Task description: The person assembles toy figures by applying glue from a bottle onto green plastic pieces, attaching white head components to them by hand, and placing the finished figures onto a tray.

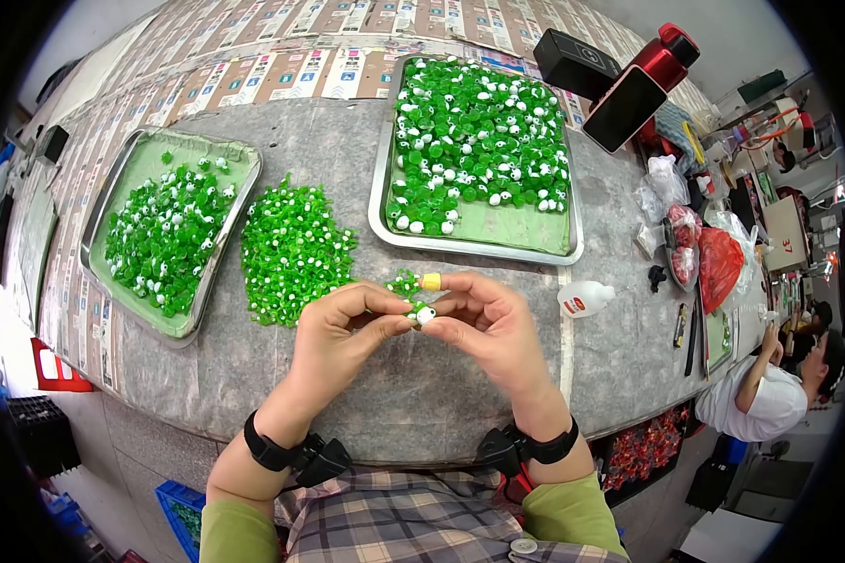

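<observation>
At frame centre, pinching a green-and-white piece (424, 314) with left hand (340, 336) and right hand (494, 328); probably assembling, next needing steady alignment.

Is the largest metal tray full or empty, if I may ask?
Mostly full: green and white pieces cover most of the tray, leaving much of its near edge bare.
</observation>
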`<state>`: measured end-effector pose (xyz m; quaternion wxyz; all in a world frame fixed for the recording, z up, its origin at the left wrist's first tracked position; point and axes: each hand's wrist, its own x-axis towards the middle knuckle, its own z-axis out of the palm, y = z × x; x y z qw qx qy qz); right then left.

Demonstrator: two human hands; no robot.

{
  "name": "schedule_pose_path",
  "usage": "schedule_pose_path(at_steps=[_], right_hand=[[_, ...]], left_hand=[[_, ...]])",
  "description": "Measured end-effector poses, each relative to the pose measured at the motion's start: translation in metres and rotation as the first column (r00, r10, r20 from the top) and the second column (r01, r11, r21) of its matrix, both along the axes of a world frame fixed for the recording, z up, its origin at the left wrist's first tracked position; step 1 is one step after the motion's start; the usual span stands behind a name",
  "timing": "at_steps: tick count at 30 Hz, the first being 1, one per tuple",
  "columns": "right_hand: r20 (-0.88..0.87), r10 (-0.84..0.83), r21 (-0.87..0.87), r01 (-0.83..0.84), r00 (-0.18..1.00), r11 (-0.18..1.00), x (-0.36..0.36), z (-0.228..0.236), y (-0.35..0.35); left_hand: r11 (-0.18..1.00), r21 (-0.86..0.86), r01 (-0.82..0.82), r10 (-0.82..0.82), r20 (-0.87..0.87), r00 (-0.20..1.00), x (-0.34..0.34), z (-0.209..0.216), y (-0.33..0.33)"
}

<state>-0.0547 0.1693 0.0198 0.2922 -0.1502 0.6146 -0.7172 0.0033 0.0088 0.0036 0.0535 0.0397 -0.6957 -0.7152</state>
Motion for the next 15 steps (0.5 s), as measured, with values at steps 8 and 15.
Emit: schedule_pose_path(at_steps=[8, 15], right_hand=[[-0.130, -0.036, 0.041, 0.042, 0.991, 0.998, 0.0018, -0.0004, 0.0006], [-0.318, -0.024, 0.177, 0.084, 0.948, 0.981, 0.0044, 0.0028, 0.0012]], left_hand=[[0.980, 0.197, 0.018, -0.039, 0.103, 0.994, -0.0010, 0.0026, 0.0010], [0.996, 0.074, 0.049, -0.054, 0.068, 0.996, 0.0007, 0.0018, -0.0010]])
